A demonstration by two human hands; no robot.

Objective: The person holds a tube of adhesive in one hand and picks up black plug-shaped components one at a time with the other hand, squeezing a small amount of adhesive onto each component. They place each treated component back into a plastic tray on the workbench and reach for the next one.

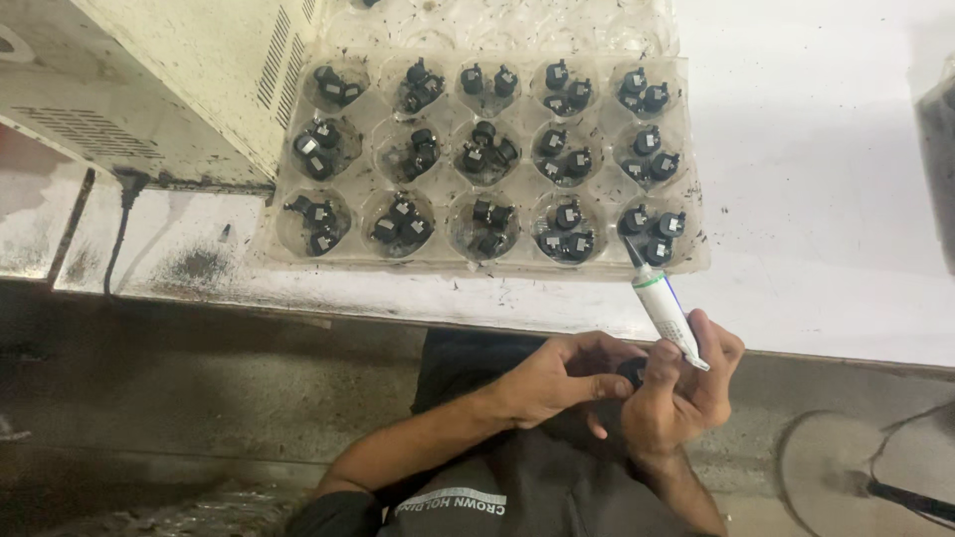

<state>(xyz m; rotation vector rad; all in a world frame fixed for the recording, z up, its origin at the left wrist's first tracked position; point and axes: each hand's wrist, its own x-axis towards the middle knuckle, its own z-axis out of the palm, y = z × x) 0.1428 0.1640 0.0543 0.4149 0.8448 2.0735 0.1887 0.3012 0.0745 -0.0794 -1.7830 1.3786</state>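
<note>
**Two hands holding a small black part and a syringe below a tray of parts**

At the far left, a white machine (199,70) is standing on the white table (826,149), and a black cable (121,224) is hanging down from its lower edge. Just right of the machine, a clear tray (497,261) is lying on the table, one corner touching the machine. Each cup of the tray is holding two or three small black parts (487,149).

Below the table edge, the left hand (557,378) is reaching to the right, and its fingers are pinching one black part (631,371) between both hands. The part is mostly hidden, so I cannot tell its shape.

The right hand (686,388) is touching the left hand at the part. Its fingers are closing around a white syringe (668,313) with a green band. The syringe is tilting up and to the left, and its thin tip is ending over the front right cup of the tray.
</note>
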